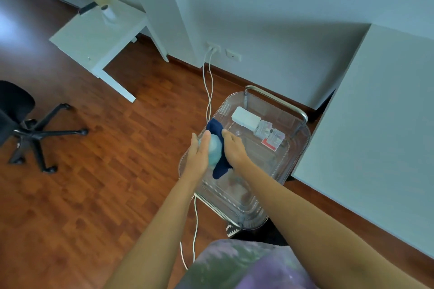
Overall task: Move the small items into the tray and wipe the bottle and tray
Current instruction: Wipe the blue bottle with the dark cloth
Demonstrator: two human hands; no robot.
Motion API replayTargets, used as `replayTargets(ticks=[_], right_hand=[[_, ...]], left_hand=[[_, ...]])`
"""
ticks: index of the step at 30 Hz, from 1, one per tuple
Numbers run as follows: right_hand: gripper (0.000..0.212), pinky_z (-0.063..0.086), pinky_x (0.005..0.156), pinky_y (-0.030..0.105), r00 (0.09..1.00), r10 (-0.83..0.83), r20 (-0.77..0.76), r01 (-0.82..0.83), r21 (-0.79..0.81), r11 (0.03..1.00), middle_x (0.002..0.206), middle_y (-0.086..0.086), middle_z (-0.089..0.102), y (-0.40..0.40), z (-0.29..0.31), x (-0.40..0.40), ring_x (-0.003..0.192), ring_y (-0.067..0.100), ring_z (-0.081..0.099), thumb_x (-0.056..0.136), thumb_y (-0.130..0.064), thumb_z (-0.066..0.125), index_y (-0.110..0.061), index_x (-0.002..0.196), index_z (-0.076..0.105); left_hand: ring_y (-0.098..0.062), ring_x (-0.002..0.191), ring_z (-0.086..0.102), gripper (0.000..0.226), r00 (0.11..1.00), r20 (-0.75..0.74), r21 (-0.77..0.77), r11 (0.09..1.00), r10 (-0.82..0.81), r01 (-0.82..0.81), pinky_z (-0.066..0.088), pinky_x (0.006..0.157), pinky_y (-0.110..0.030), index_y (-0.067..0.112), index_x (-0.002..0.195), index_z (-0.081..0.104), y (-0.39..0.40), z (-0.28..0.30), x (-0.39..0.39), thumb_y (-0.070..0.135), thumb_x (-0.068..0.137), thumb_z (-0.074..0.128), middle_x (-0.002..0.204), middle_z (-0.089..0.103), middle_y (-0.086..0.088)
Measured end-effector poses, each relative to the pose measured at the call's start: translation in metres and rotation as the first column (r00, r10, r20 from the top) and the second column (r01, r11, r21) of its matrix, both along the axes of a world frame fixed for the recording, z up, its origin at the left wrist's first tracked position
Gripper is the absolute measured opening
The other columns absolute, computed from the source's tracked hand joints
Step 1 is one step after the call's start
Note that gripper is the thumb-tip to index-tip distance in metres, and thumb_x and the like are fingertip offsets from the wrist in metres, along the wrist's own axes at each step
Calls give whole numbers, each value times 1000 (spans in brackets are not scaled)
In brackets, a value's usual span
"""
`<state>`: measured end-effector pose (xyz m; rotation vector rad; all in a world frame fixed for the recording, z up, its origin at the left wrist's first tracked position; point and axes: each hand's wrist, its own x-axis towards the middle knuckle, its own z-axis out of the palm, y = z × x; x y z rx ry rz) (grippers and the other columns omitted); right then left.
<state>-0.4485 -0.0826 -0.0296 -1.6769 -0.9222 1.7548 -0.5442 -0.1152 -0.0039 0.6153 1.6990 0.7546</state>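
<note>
A clear plastic tray [298,148] rests on a small metal-framed stand. Inside its far end lie a white box [245,118] and small clear cases [270,135]. Over the tray's left edge my left hand [199,152] grips a pale teal bottle [215,151]. My right hand [234,150] presses a dark blue cloth [219,145] against the bottle's side; the cloth drapes over the bottle and hangs below it.
White cables [207,91] run from a wall socket down past the tray's left side. A white table [98,37] and a black office chair [35,129] stand to the left. A white cabinet [375,124] borders the tray on the right.
</note>
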Motion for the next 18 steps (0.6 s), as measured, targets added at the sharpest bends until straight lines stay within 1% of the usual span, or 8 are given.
replayTargets(ticks=[2,3,6,9,13,15,16,18], right_hand=[[34,51,95,49,998,-59,-35,55,-95,994,109,17,65,-3,-3,0,102,30,62,98,-40,32,-22,85,58],[34,50,97,50,994,-100,-49,92,-137,986,113,17,63,-8,-3,-2,105,31,61,97,-41,30,-20,91,58],[50,44,104,52,989,-145,-36,135,-205,969,131,14,55,-26,-1,-11,121,32,53,98,-43,25,-16,134,46],[49,39,108,52,994,-107,5,107,-65,992,142,8,48,-35,8,-19,127,31,48,99,-41,26,-31,147,31],[43,40,108,47,1000,-24,-1,24,142,990,139,3,52,-34,14,-8,123,25,52,101,-35,28,-37,143,36],[44,39,110,48,999,54,9,-54,156,986,145,4,47,-30,12,3,126,25,50,102,-35,28,-37,147,29],[47,38,111,49,998,69,13,-70,146,987,150,3,42,-28,12,9,129,26,48,102,-35,28,-40,148,21],[52,37,112,50,999,50,15,-52,146,988,155,-3,32,-26,10,15,134,26,44,102,-34,30,-48,147,9]], left_hand=[[-27,134,45,86,999,-4,2,999,35,-35,41,111,-47,33,154,14,-2,2,5,70,82,43,152,37,-5],[-28,133,46,82,999,-17,-3,999,47,-47,42,110,-47,33,154,14,-2,2,5,68,86,41,151,38,-6],[-30,134,45,82,998,-50,-21,999,39,-40,41,109,-49,34,153,19,-3,4,2,73,82,37,152,38,-7],[-30,130,49,90,999,-13,-34,999,29,-29,43,108,-50,33,150,27,-3,8,-2,78,72,37,148,43,-8],[-31,125,54,92,999,-50,-86,996,-16,11,44,106,-48,25,147,32,-1,10,-9,81,74,36,141,52,-9],[-28,129,50,78,991,-79,-73,992,-106,101,40,108,-38,22,150,28,-1,14,-14,70,89,34,147,45,-10],[-25,134,45,71,969,-154,-40,981,-195,191,36,105,-31,24,152,25,-1,18,-18,64,94,33,152,39,-8],[-19,142,32,60,826,-420,39,902,-376,430,30,108,-31,32,152,23,-1,25,-29,53,98,36,158,27,1]])
